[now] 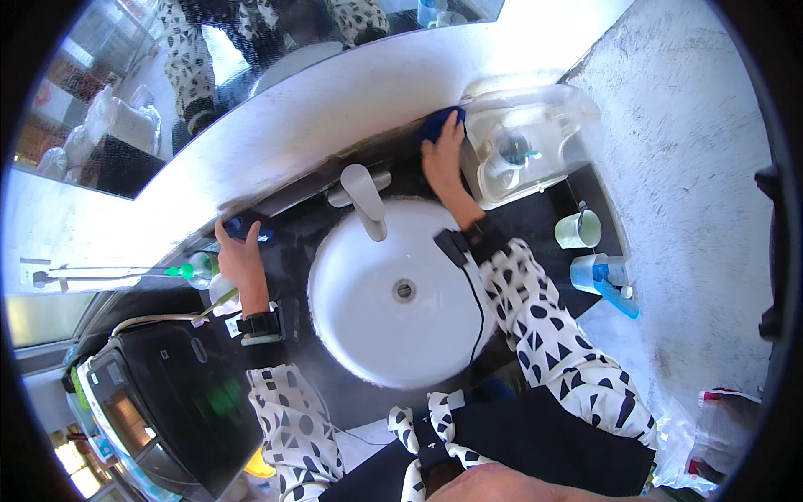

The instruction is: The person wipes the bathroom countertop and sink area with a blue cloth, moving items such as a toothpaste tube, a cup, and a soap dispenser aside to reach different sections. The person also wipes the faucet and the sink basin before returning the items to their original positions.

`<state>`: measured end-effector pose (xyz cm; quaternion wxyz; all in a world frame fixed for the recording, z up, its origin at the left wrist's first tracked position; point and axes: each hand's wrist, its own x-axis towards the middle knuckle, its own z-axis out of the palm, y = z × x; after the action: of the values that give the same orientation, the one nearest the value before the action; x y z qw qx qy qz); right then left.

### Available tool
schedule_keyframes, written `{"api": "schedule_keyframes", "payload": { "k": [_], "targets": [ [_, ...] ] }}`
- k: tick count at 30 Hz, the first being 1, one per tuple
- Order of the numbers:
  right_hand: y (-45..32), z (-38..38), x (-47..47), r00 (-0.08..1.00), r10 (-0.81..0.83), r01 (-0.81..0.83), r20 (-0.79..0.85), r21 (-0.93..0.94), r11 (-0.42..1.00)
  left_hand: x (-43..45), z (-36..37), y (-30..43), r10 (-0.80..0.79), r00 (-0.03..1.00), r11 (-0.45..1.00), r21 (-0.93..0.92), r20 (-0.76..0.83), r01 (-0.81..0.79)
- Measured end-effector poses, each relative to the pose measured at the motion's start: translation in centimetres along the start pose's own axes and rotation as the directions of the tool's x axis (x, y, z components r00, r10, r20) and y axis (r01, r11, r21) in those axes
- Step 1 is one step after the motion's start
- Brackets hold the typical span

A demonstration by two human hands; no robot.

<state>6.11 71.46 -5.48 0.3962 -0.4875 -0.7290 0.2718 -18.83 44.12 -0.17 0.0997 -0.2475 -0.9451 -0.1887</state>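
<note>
My left hand (241,260) is at the back left of a dark countertop, thumb and fingers on either side of a glossy dark blue object (236,227). What that object is cannot be made out. At the foot of the wall, my right hand (446,160) presses on a dark blue cloth (439,125), right beside a clear plastic lidded box (533,147). Between my arms lies a round white washbasin (364,314), a metal faucet (364,197) at its back. A dark device on my right wrist trails a black cable (473,295) over the basin.
Right of the basin stand a pale green cup (577,229) and a light blue container (596,273). To the left are a green-capped bottle (199,270) and a black top-loading washing machine (182,389). A mirror (226,69) hangs above the counter.
</note>
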Motion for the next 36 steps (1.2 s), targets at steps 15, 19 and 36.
{"api": "schedule_keyframes", "payload": {
  "k": [15,19,36],
  "targets": [
    [6.9,1.6,-3.1,0.958,-0.235,0.288,0.167,-0.607,0.741,-7.0,-3.5,2.0,0.044,0.999,0.985,-0.163,-0.031,-0.049],
    [6.6,-1.4,-5.8,0.911,-0.184,0.38,0.368,-0.583,0.718,-10.2,-4.3,3.0,0.108,0.994,0.976,-0.19,-0.006,-0.107],
    [13.6,-22.8,-20.4,0.797,0.449,-0.157,0.404,-0.579,0.8,-23.8,-4.1,5.7,0.345,0.91,0.863,-0.459,0.232,-0.21]
  ]
}}
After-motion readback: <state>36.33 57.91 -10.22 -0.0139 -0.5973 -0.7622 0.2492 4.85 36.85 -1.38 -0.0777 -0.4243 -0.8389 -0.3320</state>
